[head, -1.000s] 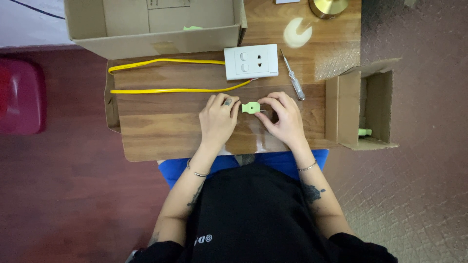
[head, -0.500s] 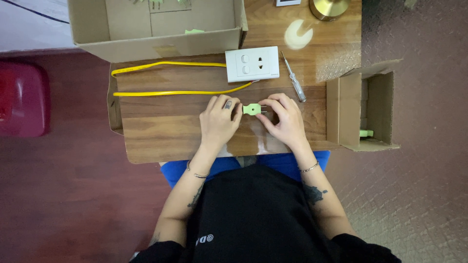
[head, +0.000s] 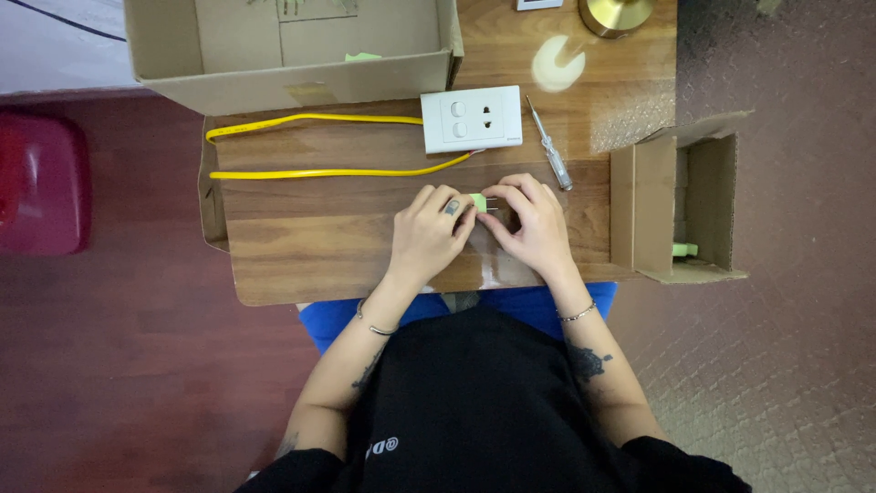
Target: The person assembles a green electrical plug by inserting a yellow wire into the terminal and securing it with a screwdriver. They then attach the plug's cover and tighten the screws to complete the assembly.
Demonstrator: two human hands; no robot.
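From the head view I take the white switch-and-socket plate [head: 472, 119] as my landmark. It lies face up on the wooden counter [head: 301, 246], with a yellow cable [head: 310, 172] running from its lower edge out to the left and looping back along the counter.

Just below the plate, both hands meet over a small green plug-like piece [head: 478, 202] with thin metal prongs pointing to the right. My left hand [head: 427, 236] has its fingers curled and pinched onto the green body; my right hand [head: 534, 228] closes its fingertips around the prong end. So each grip is nearly closed, and both have hold of that one piece, which sits low over the counter between them.

As I judge it, the work is in the middle: the plate is already wired to the cable, the green piece is not yet joined to anything, and the screwdriver [head: 548, 144] lies untouched just right of the plate.

Above and left of the plate stands a large open cardboard box [head: 292, 82], plain brown, with a green scrap inside. Well right of the plate, a smaller open carton [head: 680, 196] lies on its side, showing another green piece within. I can make out no labels. A round brass base [head: 616, 14] sits above and to the right of the plate.
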